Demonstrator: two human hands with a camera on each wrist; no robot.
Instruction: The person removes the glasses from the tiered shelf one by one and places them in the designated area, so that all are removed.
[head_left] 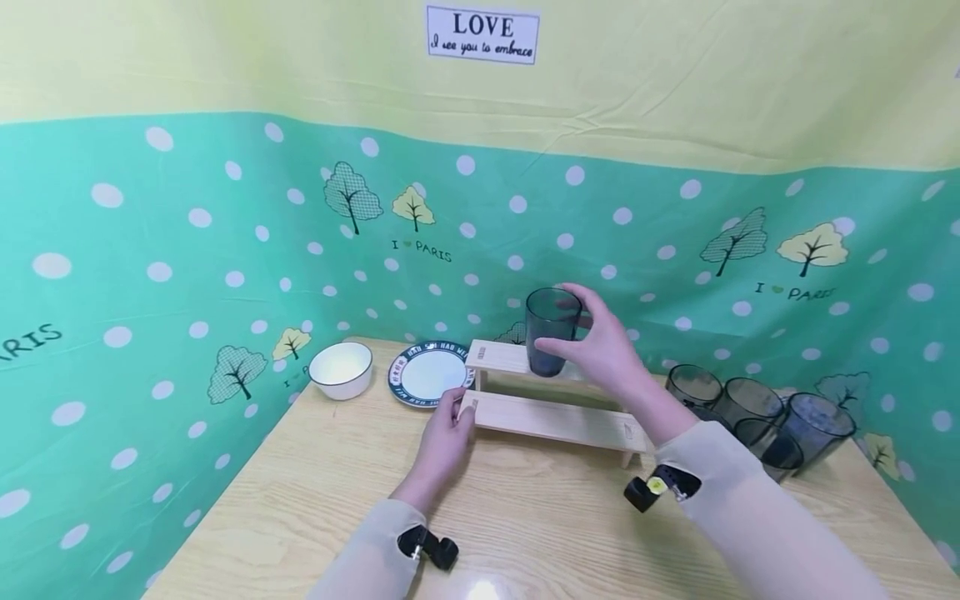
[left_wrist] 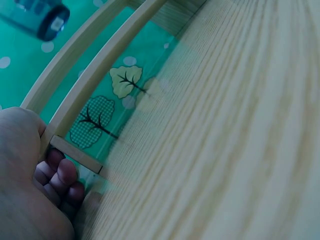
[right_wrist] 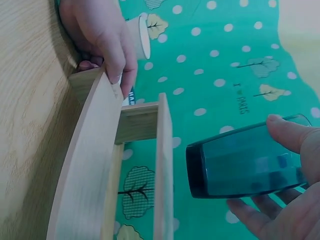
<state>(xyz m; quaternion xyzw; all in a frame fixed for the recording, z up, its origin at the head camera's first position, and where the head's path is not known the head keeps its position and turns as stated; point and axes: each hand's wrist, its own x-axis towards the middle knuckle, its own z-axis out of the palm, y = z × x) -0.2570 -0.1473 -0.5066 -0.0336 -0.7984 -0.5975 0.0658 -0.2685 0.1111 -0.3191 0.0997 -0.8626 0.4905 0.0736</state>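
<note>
My right hand [head_left: 611, 354] grips a dark tinted drinking glass [head_left: 546, 337], thumb on one side and fingers on the other. The glass is upright over the upper tier [head_left: 495, 357] of a two-step wooden rack. In the right wrist view a small gap separates the base of the glass [right_wrist: 235, 165] from the tier's board [right_wrist: 164, 165]. My left hand [head_left: 447, 435] holds the left end of the rack's lower tier [head_left: 551, 422]. The left wrist view shows its fingers [left_wrist: 67, 172] curled under that end, by the short leg [left_wrist: 77, 154].
Several more tinted glasses [head_left: 821, 421] stand close together at the right of the table [head_left: 525, 517]. Left of the rack are a blue-rimmed plate [head_left: 435, 375] and a white bowl [head_left: 341, 375]. A green dotted cloth [head_left: 187, 275] hangs behind and at the sides.
</note>
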